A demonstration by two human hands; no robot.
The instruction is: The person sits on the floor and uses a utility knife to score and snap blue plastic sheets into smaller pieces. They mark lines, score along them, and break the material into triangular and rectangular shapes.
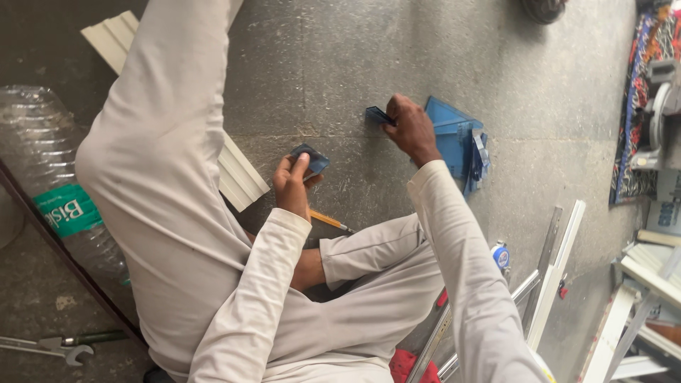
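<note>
One grey concrete floor fills my view, and I sit on it in pale clothes. One big clear plastic bottle with a green label lies at nine o'clock. Two white ribbed profile pieces show: one at eleven o'clock and one beside my knee. A bundle of metal and white strips leans at four o'clock, too overlapped for me to count. One blue plastic packet lies at two o'clock, just beside my right hand. One spanner sits at seven o'clock.

I count two small dark blue flat pieces. My right hand is closed, pinching one piece by its edge against the floor near twelve o'clock. My left hand is half curled, thumb pressed on the other piece, a thin glossy card near the centre. One yellow pencil lies just beneath that hand.
</note>
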